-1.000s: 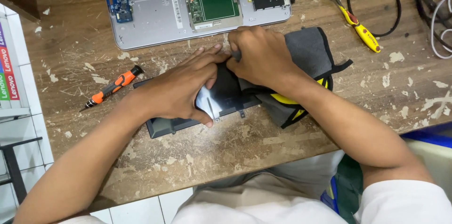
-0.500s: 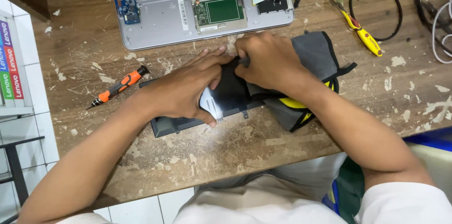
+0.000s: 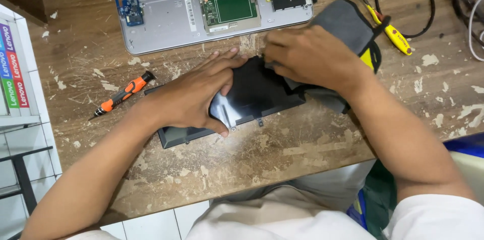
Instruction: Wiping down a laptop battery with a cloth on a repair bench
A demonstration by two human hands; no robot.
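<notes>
A flat black battery pack lies on the worn wooden bench just in front of an opened laptop, whose base shows a green board and a blue one. The left hand lies flat on the pack, fingers spread and thumb hooked at its near edge, pressing it down rather than closing round it. The right hand curls over the pack's far right corner; its fingertips are hidden, so whether it pinches the pack or the grey pouch beneath it cannot be told. The pack already sits outside the laptop, apart from the shell, and part of it lies on or against the pouch; judging by this, removal looks done and stowing or fitting is unfinished. An orange screwdriver rests left of the pack, near but apart. A yellow tool and black cable crowd the right. Bare bench opens toward the near edge.
</notes>
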